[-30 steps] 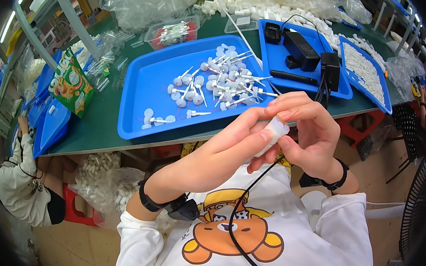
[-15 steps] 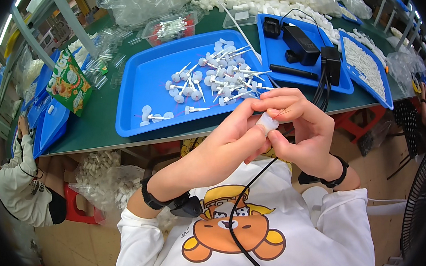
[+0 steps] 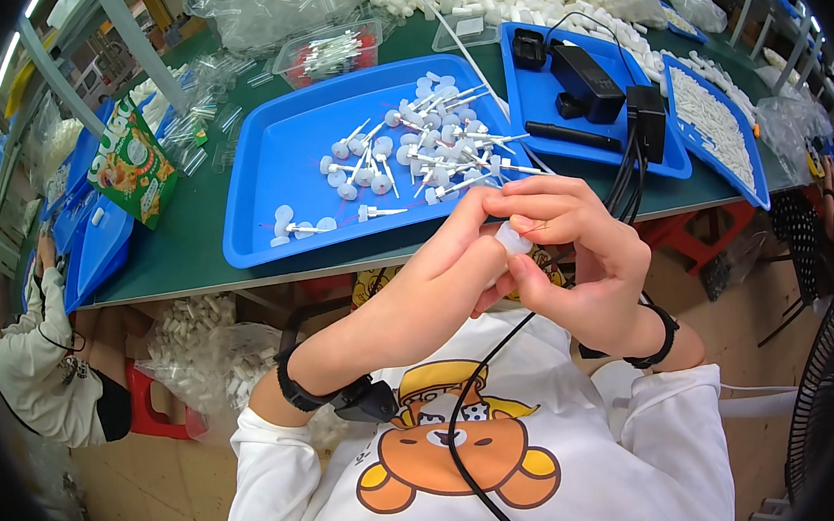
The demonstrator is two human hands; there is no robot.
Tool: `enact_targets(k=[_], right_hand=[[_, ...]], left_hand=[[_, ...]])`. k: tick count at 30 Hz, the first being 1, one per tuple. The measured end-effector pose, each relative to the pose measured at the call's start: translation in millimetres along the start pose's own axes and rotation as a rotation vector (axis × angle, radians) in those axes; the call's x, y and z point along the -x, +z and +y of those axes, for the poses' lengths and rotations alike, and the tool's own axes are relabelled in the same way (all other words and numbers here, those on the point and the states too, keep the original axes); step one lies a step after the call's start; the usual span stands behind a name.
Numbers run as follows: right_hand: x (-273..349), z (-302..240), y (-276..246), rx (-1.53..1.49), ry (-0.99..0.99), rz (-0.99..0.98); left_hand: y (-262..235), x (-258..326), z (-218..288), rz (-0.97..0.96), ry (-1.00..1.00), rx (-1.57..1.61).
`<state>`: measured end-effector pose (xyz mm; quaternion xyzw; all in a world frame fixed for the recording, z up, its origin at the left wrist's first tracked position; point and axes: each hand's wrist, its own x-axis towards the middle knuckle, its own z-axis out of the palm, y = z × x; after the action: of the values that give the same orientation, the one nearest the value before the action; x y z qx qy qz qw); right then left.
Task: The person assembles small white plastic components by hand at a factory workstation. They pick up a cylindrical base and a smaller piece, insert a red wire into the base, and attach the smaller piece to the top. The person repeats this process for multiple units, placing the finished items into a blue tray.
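Observation:
In front of my chest, both hands are closed around one small translucent white plastic piece [image 3: 512, 238], with a thin red thread beside it. My left hand [image 3: 461, 257] pinches it from the left, its fingers partly hidden behind the piece. From the right, my right hand [image 3: 582, 243] presses thumb and fingertips against it. Just beyond my hands lies a large blue tray [image 3: 269, 189], its near edge by my left hand. Inside are many small assemblies [image 3: 442, 141] with frosted round caps, thin white stems and red threads, mostly heaped at the right.
A second blue tray [image 3: 552, 167] holds black adapters [image 3: 587, 85] and cables. White pieces fill another tray [image 3: 715, 129] at right. A clear box [image 3: 332, 52] of sticks stands behind, a green snack bag [image 3: 132, 165] left. A black cable [image 3: 462, 453] crosses my shirt. Another person [image 3: 38, 359] sits left.
Both hands have shifted slightly left, still gripping the small white piece. The right thumb has moved further over it, covering more of its lower side.

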<state>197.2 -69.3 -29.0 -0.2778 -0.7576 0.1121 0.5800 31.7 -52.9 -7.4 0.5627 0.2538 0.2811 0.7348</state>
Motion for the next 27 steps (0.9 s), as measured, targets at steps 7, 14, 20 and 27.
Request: enact_targets(k=[7, 14, 20, 27], right_hand=[[2.8, 3.5, 2.8, 0.021, -0.029, 0.027], [3.6, -1.2, 0.0, -0.07, -0.007, -0.036], [5.3, -1.3, 0.4, -0.069, -0.041, -0.059], [8.0, -4.9, 5.0, -0.048, -0.052, -0.059]], left_hand=[[-0.9, 0.0, 2.2, 0.027, -0.012, 0.028], [-8.1, -0.1, -1.7, -0.035, -0.011, 0.21], [-3.0, 0.0, 1.0, 0.028, -0.033, 0.174], [-7.7, 1.2, 0.9, -0.035, -0.007, 0.182]])
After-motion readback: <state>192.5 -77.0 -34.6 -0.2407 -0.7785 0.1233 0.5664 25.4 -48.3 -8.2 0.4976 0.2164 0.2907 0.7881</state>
